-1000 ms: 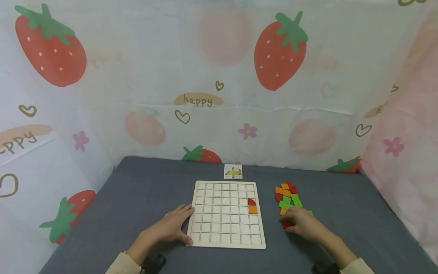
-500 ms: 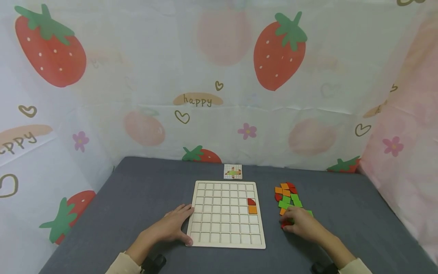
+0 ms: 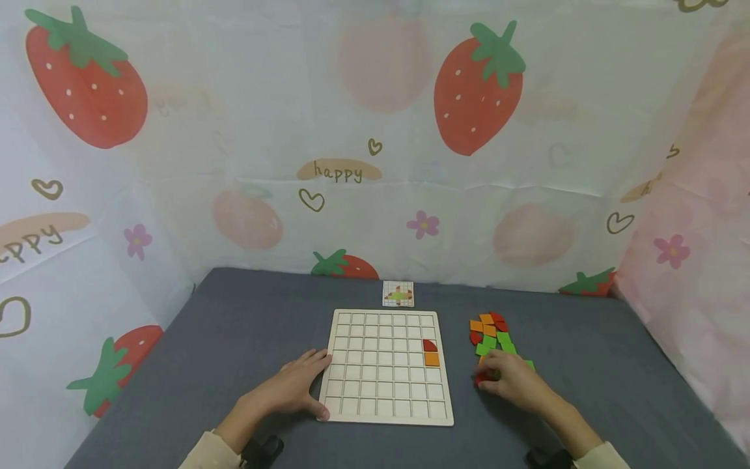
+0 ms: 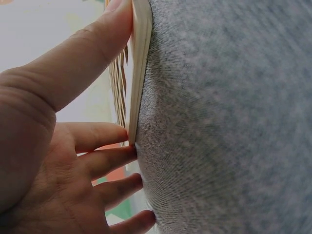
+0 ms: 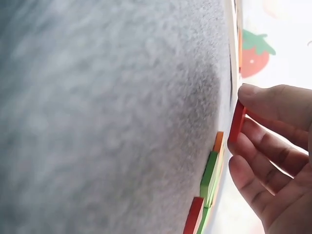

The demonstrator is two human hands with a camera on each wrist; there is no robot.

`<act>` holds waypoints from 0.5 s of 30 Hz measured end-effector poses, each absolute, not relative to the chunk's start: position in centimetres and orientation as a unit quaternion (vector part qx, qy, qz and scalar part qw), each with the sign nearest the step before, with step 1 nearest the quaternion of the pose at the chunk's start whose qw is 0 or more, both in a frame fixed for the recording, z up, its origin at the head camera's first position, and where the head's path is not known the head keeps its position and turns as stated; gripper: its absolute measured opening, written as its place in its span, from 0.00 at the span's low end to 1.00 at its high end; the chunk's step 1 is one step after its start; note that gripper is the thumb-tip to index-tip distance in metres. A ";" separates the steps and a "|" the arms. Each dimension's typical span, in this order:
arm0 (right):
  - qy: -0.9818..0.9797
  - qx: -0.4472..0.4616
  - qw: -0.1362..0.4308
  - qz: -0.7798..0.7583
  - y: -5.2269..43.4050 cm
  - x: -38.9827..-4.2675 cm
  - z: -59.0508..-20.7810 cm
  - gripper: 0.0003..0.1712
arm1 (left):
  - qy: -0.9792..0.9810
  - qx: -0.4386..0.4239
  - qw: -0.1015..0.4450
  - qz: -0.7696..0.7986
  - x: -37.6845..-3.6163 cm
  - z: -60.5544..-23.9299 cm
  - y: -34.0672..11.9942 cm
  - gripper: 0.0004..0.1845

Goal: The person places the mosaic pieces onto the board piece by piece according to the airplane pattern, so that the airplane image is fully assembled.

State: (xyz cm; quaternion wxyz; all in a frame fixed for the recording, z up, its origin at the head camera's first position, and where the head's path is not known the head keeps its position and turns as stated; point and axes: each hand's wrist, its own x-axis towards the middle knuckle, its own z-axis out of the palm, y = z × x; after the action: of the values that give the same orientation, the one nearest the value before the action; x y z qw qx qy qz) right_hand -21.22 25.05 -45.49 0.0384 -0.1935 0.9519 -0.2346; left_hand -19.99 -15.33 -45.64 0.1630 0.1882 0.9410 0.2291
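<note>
My left hand (image 3: 295, 385) rests at the left edge of a pale wooden grid board (image 3: 387, 391). In the left wrist view its thumb (image 4: 83, 53) lies on the board's edge, the other fingers extended toward the edge and the cloth. My right hand (image 3: 514, 380) pinches a small red tile (image 5: 237, 121) between thumb and fingertips, just left of a loose group of tiles. Part of that tile is hidden by the fingers. On the board's right column sit a red quarter-round tile (image 3: 430, 345) and, directly below, an orange square tile (image 3: 431, 359).
Several green tiles (image 3: 489, 341), orange tiles (image 3: 476, 326) and red tiles (image 3: 475, 338) lie right of the board. A small printed card (image 3: 398, 294) with a coloured grid pattern lies behind the board. Grey cloth (image 3: 258, 326) covers the table; a strawberry-print curtain (image 3: 263, 130) hangs around it.
My right hand has drawn the red tile slightly left, away from the other tiles. The left hand stays in place at the board's edge.
</note>
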 end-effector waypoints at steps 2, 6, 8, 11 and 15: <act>0.952 -0.190 0.036 -0.239 24.8 -21.3 -45.6 0.08 | 0.941 0.188 0.164 0.229 -20.0 -45.6 -15.3 0.53; 0.950 -0.195 0.027 -0.241 24.4 -21.5 -45.8 0.08 | 0.941 0.188 0.164 0.228 -20.0 -45.7 -15.4 0.53; 0.949 -0.199 0.024 -0.245 24.3 -21.6 -45.8 0.08 | 0.941 0.187 0.164 0.229 -20.0 -45.7 -15.4 0.53; 0.945 -0.204 0.022 -0.254 24.0 -21.7 -45.8 0.08 | 0.940 0.187 0.165 0.231 -19.9 -45.7 -15.4 0.53; 0.940 -0.212 0.021 -0.267 23.7 -21.7 -45.8 0.09 | 0.939 0.186 0.170 0.236 -19.9 -45.6 -15.5 0.54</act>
State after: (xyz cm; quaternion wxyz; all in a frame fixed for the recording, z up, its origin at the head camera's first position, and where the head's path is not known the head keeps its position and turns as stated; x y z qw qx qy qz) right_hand -21.73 23.70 -45.76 0.0211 -0.2125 0.9397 -0.2671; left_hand -19.92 -15.47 -45.61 0.1695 0.1859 0.9386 0.2359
